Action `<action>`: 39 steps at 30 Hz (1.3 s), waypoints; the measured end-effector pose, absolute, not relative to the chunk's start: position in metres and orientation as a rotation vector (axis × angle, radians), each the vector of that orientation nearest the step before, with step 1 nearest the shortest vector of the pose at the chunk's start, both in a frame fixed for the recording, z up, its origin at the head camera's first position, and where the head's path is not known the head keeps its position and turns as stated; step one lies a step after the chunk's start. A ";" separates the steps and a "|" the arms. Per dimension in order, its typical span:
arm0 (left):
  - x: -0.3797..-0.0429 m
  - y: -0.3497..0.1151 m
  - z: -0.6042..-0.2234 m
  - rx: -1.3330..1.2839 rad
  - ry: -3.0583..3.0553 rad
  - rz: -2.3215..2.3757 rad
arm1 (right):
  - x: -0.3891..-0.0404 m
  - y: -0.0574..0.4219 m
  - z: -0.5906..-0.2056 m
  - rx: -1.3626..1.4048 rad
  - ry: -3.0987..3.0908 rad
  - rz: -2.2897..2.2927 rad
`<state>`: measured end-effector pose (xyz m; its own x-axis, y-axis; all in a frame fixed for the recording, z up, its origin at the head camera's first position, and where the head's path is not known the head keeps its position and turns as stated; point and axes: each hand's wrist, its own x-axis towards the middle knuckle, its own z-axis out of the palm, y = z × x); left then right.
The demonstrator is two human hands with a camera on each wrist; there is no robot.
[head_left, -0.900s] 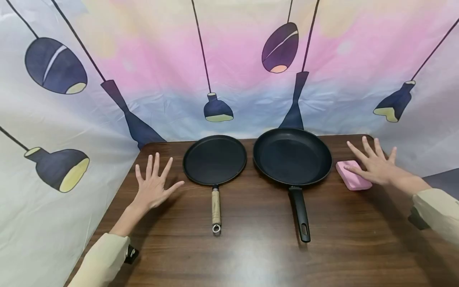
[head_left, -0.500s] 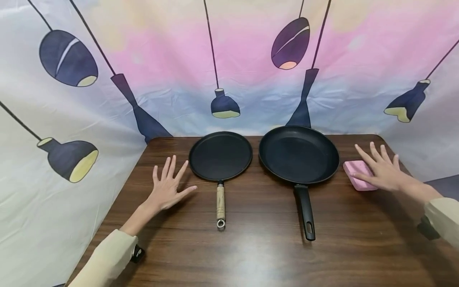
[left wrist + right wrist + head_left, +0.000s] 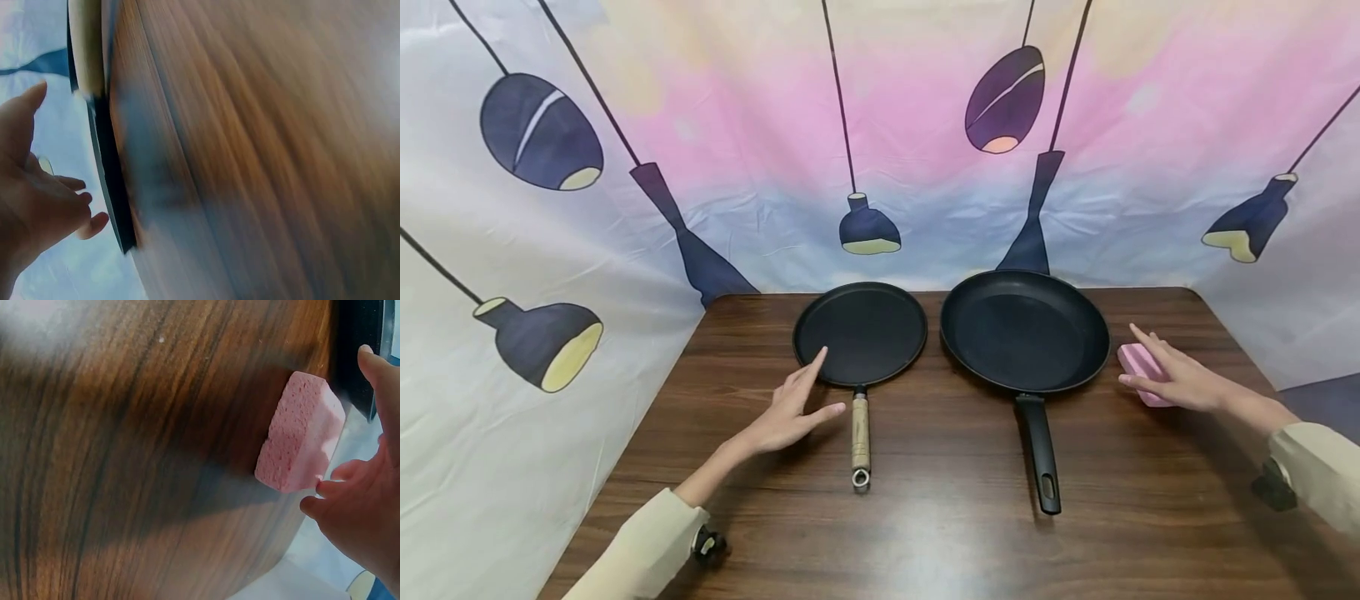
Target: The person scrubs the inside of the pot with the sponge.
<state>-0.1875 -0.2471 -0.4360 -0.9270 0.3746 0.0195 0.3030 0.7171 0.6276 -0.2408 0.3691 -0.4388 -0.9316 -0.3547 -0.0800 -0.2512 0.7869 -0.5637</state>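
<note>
My left hand (image 3: 786, 421) hovers just left of the wooden handle (image 3: 860, 433) of a flat black crepe pan (image 3: 880, 325). Its thumb reaches toward that handle and its forefinger crosses the pan's lower left rim. In the left wrist view, the hand (image 3: 44, 200) is apart from the wooden handle (image 3: 86, 50). Over a pink sponge (image 3: 1137, 362), my right hand (image 3: 1191, 382) has its thumb and fingers spread apart. The right wrist view has the porous sponge (image 3: 294, 434) lying on the table beside the fingers, not gripped; whether a fingertip touches it, I cannot tell.
A deeper black frying pan (image 3: 1022, 333) stands between the crepe pan and the sponge, its black handle (image 3: 1039, 454) pointing toward me. Everything lies on a brown wooden table (image 3: 940, 517). Behind its far edge hangs a cloth backdrop (image 3: 760, 150) printed with lamps.
My left hand has moved right and nearer, toward the wooden handle, its fingers less spread. The right hand has turned and lowered over the sponge. Both pans stay in place; the head view shifted slightly.
</note>
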 end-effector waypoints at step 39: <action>-0.170 -0.194 -0.430 0.125 2.263 1.459 | -0.252 0.367 -0.407 -0.386 3.131 -0.433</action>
<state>-0.1702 -0.1941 -0.4302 -0.8981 0.3077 -0.3142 -0.1592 0.4385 0.8845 -0.2520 0.3669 -0.4068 -0.9697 -0.2324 0.0749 -0.2440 0.9336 -0.2624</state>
